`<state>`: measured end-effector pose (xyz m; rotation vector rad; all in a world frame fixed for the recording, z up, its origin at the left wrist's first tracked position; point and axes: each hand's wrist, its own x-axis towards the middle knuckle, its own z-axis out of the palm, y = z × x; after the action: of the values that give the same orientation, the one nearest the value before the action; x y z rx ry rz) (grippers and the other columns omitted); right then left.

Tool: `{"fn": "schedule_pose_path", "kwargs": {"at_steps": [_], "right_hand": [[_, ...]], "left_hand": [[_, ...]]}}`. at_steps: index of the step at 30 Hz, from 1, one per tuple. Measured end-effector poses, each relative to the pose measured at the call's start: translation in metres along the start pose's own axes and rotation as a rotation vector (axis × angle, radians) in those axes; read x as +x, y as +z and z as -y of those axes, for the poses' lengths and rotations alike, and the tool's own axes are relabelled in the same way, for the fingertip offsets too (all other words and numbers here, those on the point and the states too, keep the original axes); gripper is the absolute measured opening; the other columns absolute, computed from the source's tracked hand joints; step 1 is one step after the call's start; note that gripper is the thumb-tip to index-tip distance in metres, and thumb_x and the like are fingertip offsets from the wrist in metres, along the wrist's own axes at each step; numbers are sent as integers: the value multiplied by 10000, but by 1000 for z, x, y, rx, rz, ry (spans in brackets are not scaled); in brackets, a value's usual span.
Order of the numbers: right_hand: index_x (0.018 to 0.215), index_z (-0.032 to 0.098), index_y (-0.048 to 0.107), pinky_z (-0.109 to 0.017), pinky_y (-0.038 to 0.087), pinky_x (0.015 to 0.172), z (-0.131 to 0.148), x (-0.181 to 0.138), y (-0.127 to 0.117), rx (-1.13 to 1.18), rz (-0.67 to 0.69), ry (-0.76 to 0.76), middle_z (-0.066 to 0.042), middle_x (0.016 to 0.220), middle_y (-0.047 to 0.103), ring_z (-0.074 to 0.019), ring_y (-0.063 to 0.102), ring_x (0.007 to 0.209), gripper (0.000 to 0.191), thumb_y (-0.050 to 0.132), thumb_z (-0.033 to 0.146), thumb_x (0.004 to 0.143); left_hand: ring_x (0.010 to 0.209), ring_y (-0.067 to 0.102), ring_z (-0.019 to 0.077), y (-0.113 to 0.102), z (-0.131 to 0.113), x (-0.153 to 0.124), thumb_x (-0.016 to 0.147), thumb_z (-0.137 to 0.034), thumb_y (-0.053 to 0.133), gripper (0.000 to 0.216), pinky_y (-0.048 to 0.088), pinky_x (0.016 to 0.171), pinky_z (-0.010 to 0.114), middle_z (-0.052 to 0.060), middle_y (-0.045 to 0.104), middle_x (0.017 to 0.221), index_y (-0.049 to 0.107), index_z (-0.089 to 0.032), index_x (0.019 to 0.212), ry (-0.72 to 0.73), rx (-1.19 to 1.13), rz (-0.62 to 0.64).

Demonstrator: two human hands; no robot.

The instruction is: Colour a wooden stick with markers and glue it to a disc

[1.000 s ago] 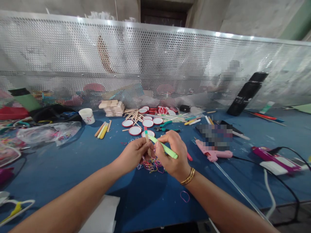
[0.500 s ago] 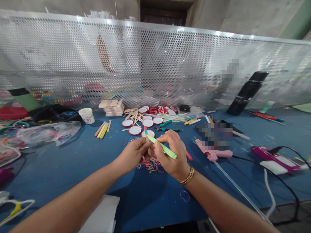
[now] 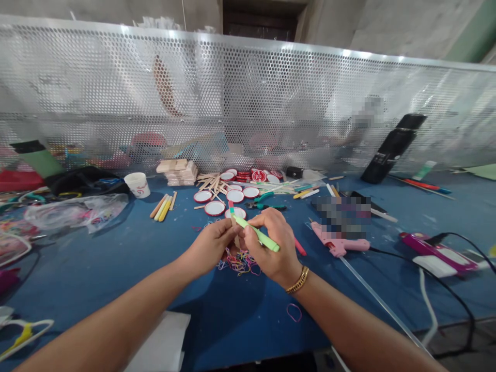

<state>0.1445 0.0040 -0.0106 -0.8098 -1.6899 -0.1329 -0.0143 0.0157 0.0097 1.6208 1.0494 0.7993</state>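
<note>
Holding two craft sticks crossed, we seem to be at the step of setting one against the other. Our right hand [image 3: 273,248] has its grip pinched on the green stick [image 3: 256,234], and our left hand [image 3: 211,245] pinches the wooden stick [image 3: 232,214] where the two meet, just above the heap of rubber bands [image 3: 238,262]. Any further move calls for keeping that cross steady. The blue surface [image 3: 116,258] carries red-rimmed lids [image 3: 215,207], a paper cup [image 3: 137,184] and a pink glue gun [image 3: 337,240]. A perforated metal screen [image 3: 232,103] closes off the room behind.
</note>
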Motion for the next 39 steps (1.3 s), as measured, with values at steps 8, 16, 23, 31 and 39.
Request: {"fn": "schedule_pose_path", "kwargs": {"at_steps": [8,16,23,31,39], "right_hand": [[815,225,534,-382,483,775,0,0,0,12,-5,-13,15,688,612,-159,562,644,82,558,151,842],[798,222,545,-368,480,744,-1,0,-1,-13,-11,27,2,689,615,-172,571,674,81,554,157,845],[802,225,540,-365,486,749,1,1,0,-7,-4,4,6,703,627,-162,572,654,79,552,158,840],[808,219,545,-375,484,774,1,0,0,1,-13,2,7,698,623,-162,568,661,71,555,155,839],[790,224,529,-373,484,747,0,1,-1,-35,-1,27,-1,700,613,-172,573,685,90,541,162,854]], "left_hand": [[520,486,99,0,3,1,918,-389,503,272,369,475,227,-1,578,642,568,-182,754,23,-31,-2],[513,475,93,-2,4,1,916,-439,499,317,341,461,218,-2,581,653,556,-183,738,11,-9,-1],[525,485,101,-1,4,1,912,-440,507,303,350,472,229,-6,575,650,562,-184,759,15,-7,-9],[533,488,98,-1,2,0,908,-456,503,315,357,476,218,-8,572,650,561,-184,760,11,2,-4],[525,478,95,-2,4,2,915,-447,503,310,342,462,216,1,585,667,560,-186,757,8,-14,-8]]}}
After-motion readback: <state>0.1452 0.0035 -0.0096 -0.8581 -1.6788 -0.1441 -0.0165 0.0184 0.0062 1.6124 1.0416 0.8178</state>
